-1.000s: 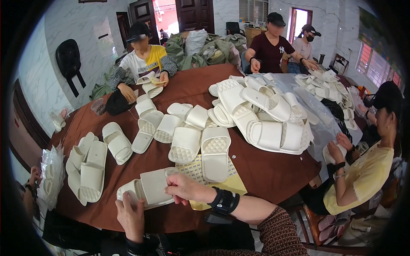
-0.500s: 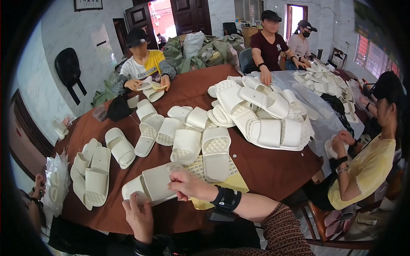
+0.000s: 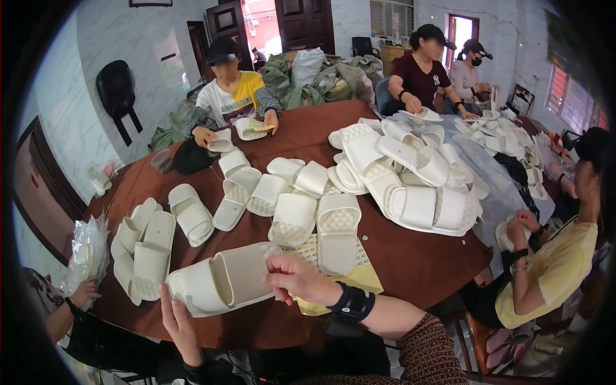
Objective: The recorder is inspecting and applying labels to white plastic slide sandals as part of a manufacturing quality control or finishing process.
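Brown tablecloth [image 3: 410,273] spreads beyond the cream slide sandals [image 3: 247,273], best held level between the open left hand [image 3: 182,326] and curled right hand [image 3: 298,277], whose grip is unclear.

The left hand [image 3: 183,326] is extended, right hand [image 3: 292,280] curled.
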A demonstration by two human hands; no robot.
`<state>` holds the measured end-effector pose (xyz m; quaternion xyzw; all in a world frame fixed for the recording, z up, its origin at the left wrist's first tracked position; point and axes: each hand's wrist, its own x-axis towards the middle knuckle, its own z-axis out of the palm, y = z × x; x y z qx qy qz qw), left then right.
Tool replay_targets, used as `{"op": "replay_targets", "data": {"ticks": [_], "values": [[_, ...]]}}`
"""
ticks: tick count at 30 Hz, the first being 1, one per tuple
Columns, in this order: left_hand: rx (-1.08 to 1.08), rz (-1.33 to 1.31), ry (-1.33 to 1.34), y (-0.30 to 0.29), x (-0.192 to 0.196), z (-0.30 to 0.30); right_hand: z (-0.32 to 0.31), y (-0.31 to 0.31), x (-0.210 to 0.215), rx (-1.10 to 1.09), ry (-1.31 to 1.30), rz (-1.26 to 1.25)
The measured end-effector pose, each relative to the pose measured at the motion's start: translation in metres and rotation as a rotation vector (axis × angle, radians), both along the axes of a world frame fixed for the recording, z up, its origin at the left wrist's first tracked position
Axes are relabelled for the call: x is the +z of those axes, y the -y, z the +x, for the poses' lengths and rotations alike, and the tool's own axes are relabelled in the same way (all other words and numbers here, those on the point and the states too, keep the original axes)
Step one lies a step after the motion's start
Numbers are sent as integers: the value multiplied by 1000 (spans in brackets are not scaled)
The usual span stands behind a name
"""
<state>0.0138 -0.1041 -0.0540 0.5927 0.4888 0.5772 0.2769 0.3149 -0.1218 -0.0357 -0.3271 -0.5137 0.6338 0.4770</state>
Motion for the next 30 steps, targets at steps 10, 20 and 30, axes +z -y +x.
{"op": "replay_targets", "data": {"ticks": [10, 20, 30], "values": [[8, 10, 244, 9, 3, 33, 0, -4, -4, 8, -89, -5], [-93, 30, 210, 14, -2, 33, 6, -14, -15, -45, -140, 16], [-137, 42, 214, 24, -31, 37, 10, -15, -8, -187, -105, 42]]}}
